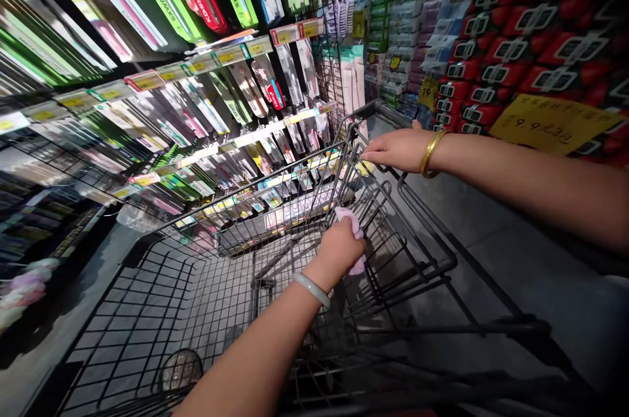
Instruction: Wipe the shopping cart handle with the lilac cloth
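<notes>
My left hand (341, 246), with a pale bangle at its wrist, is closed around a crumpled pink cloth (358, 265). It is over the wire basket of a dark shopping cart (451, 263), beside the folding inner frame. My right hand (399, 148), with a gold bangle, reaches in from the right and holds the top rail of the cart near its corner, fingers together over the bars. Parts of the fingers are hidden on both hands.
Shelves of hanging packaged goods (216, 102) with a price rail (196, 66) run along the cart's far side. Red packs (506, 50) are stacked at the upper right, with a yellow price sign (555, 122). Grey floor (580, 312) shows at the right.
</notes>
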{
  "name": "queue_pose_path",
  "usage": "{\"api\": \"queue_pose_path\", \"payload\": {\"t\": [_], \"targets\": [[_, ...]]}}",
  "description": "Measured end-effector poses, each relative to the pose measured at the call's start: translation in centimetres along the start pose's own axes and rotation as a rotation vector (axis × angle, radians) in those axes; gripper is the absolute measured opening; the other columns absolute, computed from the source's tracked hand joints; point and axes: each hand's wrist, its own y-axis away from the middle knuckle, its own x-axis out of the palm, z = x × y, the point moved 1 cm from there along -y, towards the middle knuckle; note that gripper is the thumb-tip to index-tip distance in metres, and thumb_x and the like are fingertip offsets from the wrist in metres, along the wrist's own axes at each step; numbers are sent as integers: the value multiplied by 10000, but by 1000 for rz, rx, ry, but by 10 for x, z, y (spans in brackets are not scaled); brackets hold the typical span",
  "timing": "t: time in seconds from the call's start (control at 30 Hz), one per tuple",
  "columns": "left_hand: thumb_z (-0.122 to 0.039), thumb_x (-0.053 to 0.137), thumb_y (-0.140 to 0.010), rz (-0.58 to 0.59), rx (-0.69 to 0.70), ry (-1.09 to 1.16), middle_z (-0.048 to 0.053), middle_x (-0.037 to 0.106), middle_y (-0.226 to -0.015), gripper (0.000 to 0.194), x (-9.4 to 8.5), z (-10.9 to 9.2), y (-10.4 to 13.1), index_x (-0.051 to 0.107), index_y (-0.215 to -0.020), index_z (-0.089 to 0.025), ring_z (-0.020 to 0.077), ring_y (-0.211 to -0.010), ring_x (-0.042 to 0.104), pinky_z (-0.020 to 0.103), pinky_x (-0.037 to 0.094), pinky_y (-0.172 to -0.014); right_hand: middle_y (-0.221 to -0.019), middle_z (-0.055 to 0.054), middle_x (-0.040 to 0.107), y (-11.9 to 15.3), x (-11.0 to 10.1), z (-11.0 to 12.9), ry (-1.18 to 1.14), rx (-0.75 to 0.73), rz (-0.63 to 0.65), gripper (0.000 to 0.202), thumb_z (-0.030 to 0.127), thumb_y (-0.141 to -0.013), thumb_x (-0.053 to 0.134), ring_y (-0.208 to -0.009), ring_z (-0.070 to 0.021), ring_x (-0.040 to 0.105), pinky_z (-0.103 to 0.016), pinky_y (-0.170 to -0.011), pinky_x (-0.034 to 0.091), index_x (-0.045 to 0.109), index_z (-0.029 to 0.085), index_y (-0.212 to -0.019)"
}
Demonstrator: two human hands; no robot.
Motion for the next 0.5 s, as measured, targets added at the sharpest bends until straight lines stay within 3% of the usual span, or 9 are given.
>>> {"api": "queue_pose_path", "payload": {"t": [0.13,0.27,0.4,0.5], "targets": [[-276,536,-828,-193,115,60,76,661,-992,225,-24,-15,11,569,-1040,-210,248,-927,629,356,496,-815,-1327,-56,642,4,-1,11,-7,1,15,481,518,-980,307,-1239,-370,527,-811,-1059,31,698,308,-1163],[-293,563,-807,-302,325,30,72,605,-1085,255,-40,-13,20,563,-1050,-215,238,-1042,572,348,478,-897,-1341,-74,631,3,-1,22,-3,14,11,476,514,-978,323,-1256,-385,512,-815,-1049,48,696,293,-1173],[-357,593,-800,-203,469,-143,81,600,-1098,266,-44,-4,25,592,-1026,-217,255,-1008,595,363,489,-883,-1358,-91,622,1,0,31,-14,14,4,488,509,-980,336,-1290,-398,485,-794,-1065,52,681,270,-1229],[-364,586,-803,-84,315,-228,106,648,-1035,252,-34,14,22,632,-994,-207,277,-935,643,383,505,-830,-1380,-76,611,-2,3,35,-18,6,-9,477,504,-971,345,-1314,-392,473,-791,-1073,43,687,295,-1230]]}}
